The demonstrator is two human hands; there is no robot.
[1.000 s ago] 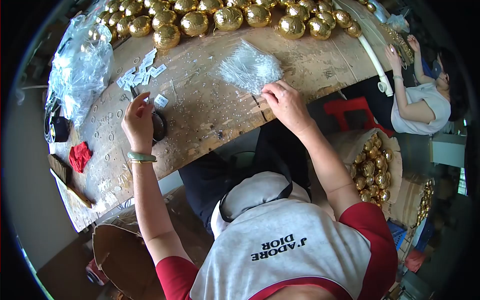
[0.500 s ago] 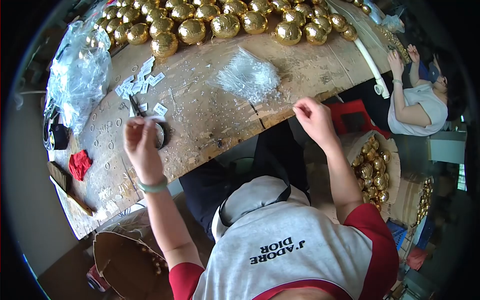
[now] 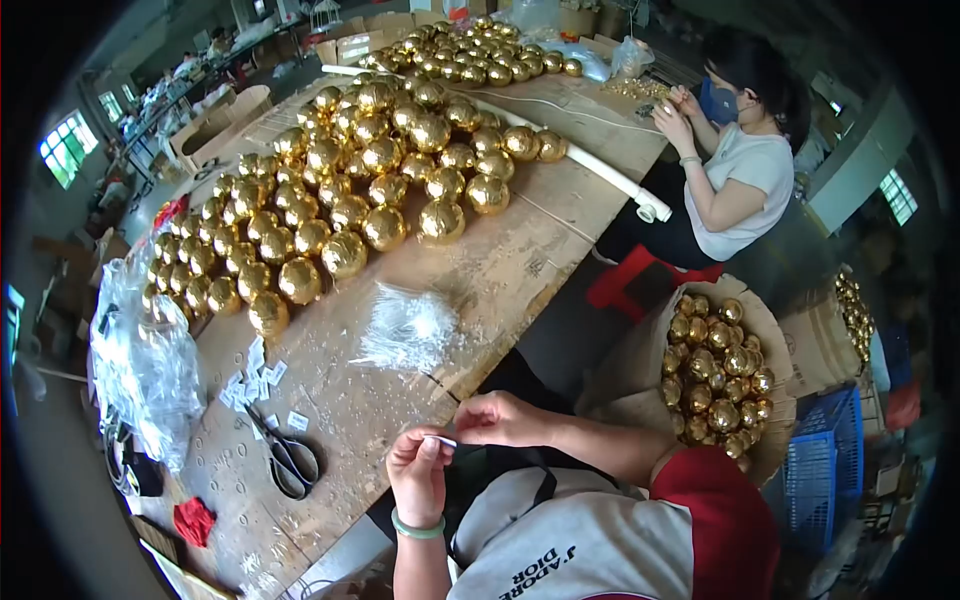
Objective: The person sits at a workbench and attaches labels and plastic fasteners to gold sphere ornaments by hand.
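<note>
My left hand [image 3: 418, 472], with a green bangle at the wrist, pinches a small white label [image 3: 441, 440] near the table's front edge. Close beside it, my right hand [image 3: 497, 418] has thumb and fingertips pressed together; whatever they hold is too small to make out. Beyond the hands lies a bundle of thin clear plastic strands [image 3: 408, 328]. Black-handled scissors [image 3: 291, 466] rest on the wood to the left, their blades by a scatter of white printed labels [image 3: 256, 382].
Shiny gold balls [image 3: 345, 253] cover the far part of the wooden table [image 3: 520, 270]. Clear plastic bags [image 3: 150, 360] and a red cloth [image 3: 193, 522] lie left. A box of gold balls [image 3: 770, 340] and a blue crate [image 3: 825, 470] stand right. A co-worker [image 3: 735, 190] sits beyond.
My view has lifted and turned. My left hand has left the scissors with the white label and come close to my right hand, which was well apart before.
</note>
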